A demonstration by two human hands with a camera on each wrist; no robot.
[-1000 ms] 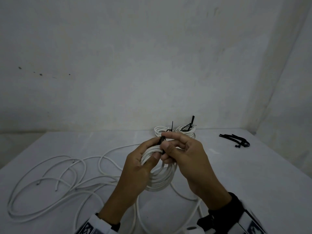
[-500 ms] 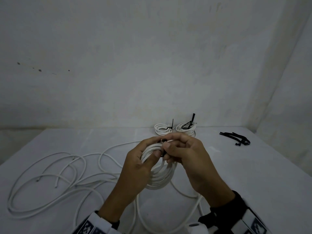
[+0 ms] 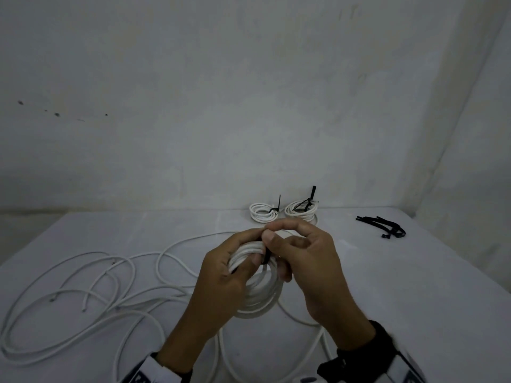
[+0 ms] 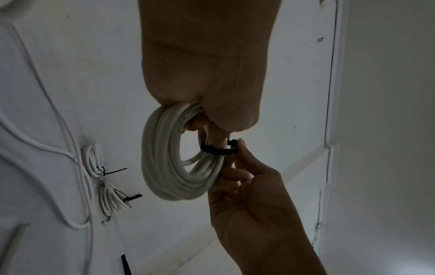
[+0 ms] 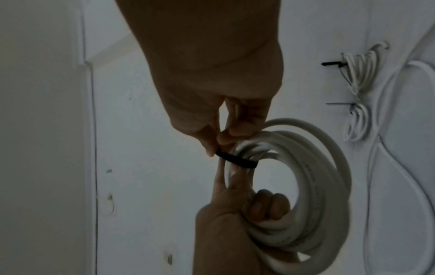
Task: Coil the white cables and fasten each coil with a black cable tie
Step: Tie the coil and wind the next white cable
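Note:
A coil of white cable (image 3: 260,297) hangs above the table, gripped at its top by my left hand (image 3: 229,275). A black cable tie (image 4: 216,150) is looped round the coil's strands; the black cable tie (image 5: 236,160) also shows in the right wrist view. My right hand (image 3: 301,252) pinches the tie at the coil's top, thumb against forefinger. In the left wrist view the coil (image 4: 164,160) hangs from my curled left fingers, and in the right wrist view the coil (image 5: 313,186) sits between both hands.
Two tied coils (image 3: 264,212) (image 3: 301,210) lie at the table's back edge by the wall. A bundle of spare black ties (image 3: 384,226) lies at the back right. Loose white cable (image 3: 83,297) sprawls over the left half of the table (image 3: 414,286).
My right hand's fingers have shifted on the tie at the coil's top, and the coil sits slightly lower. The left hand keeps its hold.

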